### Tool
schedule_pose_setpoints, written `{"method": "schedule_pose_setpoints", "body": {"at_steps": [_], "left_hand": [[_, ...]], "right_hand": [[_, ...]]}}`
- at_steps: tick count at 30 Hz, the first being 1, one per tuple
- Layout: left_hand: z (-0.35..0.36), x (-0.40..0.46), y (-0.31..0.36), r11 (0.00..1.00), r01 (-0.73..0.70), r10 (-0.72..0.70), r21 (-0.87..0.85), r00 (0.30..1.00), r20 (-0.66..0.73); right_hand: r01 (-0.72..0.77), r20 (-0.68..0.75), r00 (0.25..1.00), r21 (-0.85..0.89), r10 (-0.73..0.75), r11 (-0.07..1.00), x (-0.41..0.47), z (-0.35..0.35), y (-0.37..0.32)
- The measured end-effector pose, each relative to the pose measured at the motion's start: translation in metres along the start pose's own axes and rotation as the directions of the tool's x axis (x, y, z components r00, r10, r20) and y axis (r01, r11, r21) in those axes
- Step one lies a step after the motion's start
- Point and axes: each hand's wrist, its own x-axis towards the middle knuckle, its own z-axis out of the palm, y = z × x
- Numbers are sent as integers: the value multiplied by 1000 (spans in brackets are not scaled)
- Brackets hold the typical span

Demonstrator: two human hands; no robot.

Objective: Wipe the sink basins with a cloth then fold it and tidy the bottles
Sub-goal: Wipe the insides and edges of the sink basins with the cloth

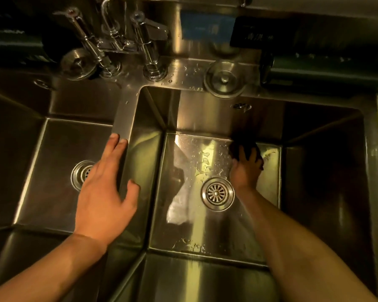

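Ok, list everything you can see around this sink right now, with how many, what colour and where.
sink basins: two, steel, side by side; the right one has water droplets on its floor
divider: one, steel, between the basins
drains: two, steel, one in each basin floor
tap fittings: one cluster, chrome, on the back ledge behind the divider
drain stoppers: two, steel, on the back ledge, one left of the taps, one right
blue label: one, on the back wall
black label: one, right of the blue one
cloth: one, dark, at the far right of the right basin floor
left hand: fingers straight, resting on the divider
right hand: grips the cloth against the basin floor
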Motion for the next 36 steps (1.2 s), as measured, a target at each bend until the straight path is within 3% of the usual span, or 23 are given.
{"method": "schedule_pose_setpoints", "body": {"at_steps": [4, 8, 10, 14, 16, 19, 21, 23, 27, 30, 33, 36], "left_hand": [[0, 0, -1, 1000, -16, 16, -11, 1000, 4], [2, 0, -2, 999, -26, 26, -19, 1000, -9], [2, -1, -3, 1000, -17, 17, -10, 1000, -9], [2, -1, -2, 1000, -6, 6, -6, 1000, -3], [1, -1, -2, 1000, -16, 16, -8, 1000, -12], [0, -2, 0, 1000, -13, 13, -15, 1000, -5], [-1, -2, 2, 1000, -21, 21, -14, 1000, -14], [-1, 0, 3, 1000, -7, 7, -1, 1000, -7], [-4, -2, 6, 1000, -26, 26, -2, 1000, 3], [-5, -2, 8, 999, -31, 31, -7, 1000, 3], [-5, -2, 7, 999, -35, 35, -23, 999, -3], [-4, 0, 4, 999, -42, 42, -22, 999, -6]], "right_hand": [[87, 16, 996, -48, -86, 995, -12, 22, -51], [409, 172, 905, -92, -390, 908, -45, 47, -108], [544, 277, 819, -98, -502, 833, -75, 60, -121], [727, 470, 660, -206, -585, 655, -129, 71, -108], [826, 548, 530, -164, -647, 539, -144, 70, -82], [951, 589, 263, -23, -764, 309, -161, 52, -22], [971, 584, 206, -27, -785, 236, -172, 35, 20], [959, 621, 270, -110, -736, 259, -176, 17, 54], [867, 656, 442, -139, -612, 478, -163, -13, 102], [652, 663, 663, -283, -348, 703, -139, -35, 120], [313, 438, 885, -302, -161, 900, -99, -45, 108], [166, 321, 944, -253, -79, 953, -59, -50, 73]]}}
